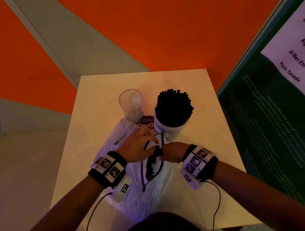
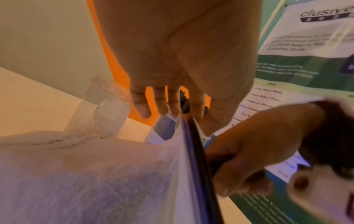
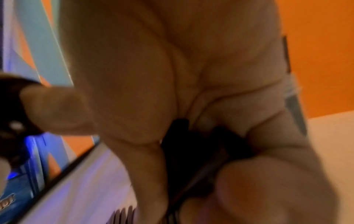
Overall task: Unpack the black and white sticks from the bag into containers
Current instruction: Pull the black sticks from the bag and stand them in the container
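A clear plastic bag (image 1: 151, 189) lies on the pale bench (image 1: 210, 148), its black-edged mouth pulled open toward the person. Ribbed white sticks (image 1: 139, 197) fill the bag and show through the plastic. The left hand (image 1: 137, 147) rests on the far end of the bag, with its grip pinching the left lip of the mouth; in the left wrist view its fingers (image 2: 141, 104) point down at the plastic edge. The right hand (image 1: 173, 151) is at the mouth on the other side, its grip narrow and curled round a small bundle of black sticks (image 1: 158, 150) at the opening; the right wrist view shows the dark bundle (image 3: 191, 151) between thumb and fingers, though blurred. Behind the bag stands a white cup (image 1: 167, 128) crammed with upright black sticks. Just to its left stands a clear tumbler (image 1: 131, 104). A dark round sticker (image 1: 146, 123) lies between the two containers. A green and white poster (image 1: 268, 97) stands at the right.
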Demonstrator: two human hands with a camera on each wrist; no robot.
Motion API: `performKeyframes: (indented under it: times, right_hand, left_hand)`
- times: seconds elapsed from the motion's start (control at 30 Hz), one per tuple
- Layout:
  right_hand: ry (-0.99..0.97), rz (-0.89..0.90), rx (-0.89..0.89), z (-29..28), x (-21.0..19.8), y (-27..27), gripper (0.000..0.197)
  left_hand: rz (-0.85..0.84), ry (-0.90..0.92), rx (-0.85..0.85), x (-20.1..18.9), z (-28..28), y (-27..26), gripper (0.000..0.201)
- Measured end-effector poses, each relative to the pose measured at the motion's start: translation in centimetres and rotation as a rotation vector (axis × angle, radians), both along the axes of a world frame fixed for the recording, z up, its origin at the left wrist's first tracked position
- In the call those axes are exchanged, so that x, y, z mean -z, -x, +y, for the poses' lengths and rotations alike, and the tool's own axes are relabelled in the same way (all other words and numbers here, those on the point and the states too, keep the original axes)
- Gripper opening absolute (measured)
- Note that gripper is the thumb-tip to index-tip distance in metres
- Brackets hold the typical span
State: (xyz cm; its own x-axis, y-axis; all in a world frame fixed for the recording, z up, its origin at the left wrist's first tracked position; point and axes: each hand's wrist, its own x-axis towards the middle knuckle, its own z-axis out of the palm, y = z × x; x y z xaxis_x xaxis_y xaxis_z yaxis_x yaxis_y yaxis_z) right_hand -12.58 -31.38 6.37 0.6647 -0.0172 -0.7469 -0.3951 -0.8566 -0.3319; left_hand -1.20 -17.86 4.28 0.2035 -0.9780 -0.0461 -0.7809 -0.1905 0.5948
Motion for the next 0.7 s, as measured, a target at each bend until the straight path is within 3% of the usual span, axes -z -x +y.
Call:
performKeyframes:
  times: [0.1,0.2,0.27,0.4,0.57,0.67,0.7]
  right_hand:
    - [0.178,0.038,-0.105,-1.7,-3.4,1.7,0.034]
    - [0.267,-0.002,-0.169,-2.4,-6.8,2.7,0.027]
    - [0.266,-0.066,-0.181,-2.5,-8.9,3.1,0.034]
    - [0.191,-0.336,-0.07,-2.7,-12.0,3.2,0.053]
    - [-0.112,-0.938,0.389,-2.9,-13.0,3.0,0.055]
    - [-0.156,-0.887,0.364,-1.3,-11.2,2.4,0.051]
    - [-0.191,-0.863,0.382,-0.9,-10.7,2.3,0.051]
  left_hand:
    - [-0.157,-0.046,0.033,0.1,-0.9,1.0,0.062]
    - [-0.052,-0.065,0.064,-0.1,-2.8,2.5,0.079]
    - [0.068,-0.007,0.055,-0.3,-3.8,3.5,0.066]
    - [0.238,0.057,0.078,-0.5,-4.5,4.3,0.015]
    - [0.362,0.052,-0.077,-1.1,-4.2,3.7,0.023]
    - [0.426,0.053,-0.121,-1.4,-4.4,4.1,0.005]
    - [0.45,0.046,-0.138,-1.5,-4.4,4.1,0.008]
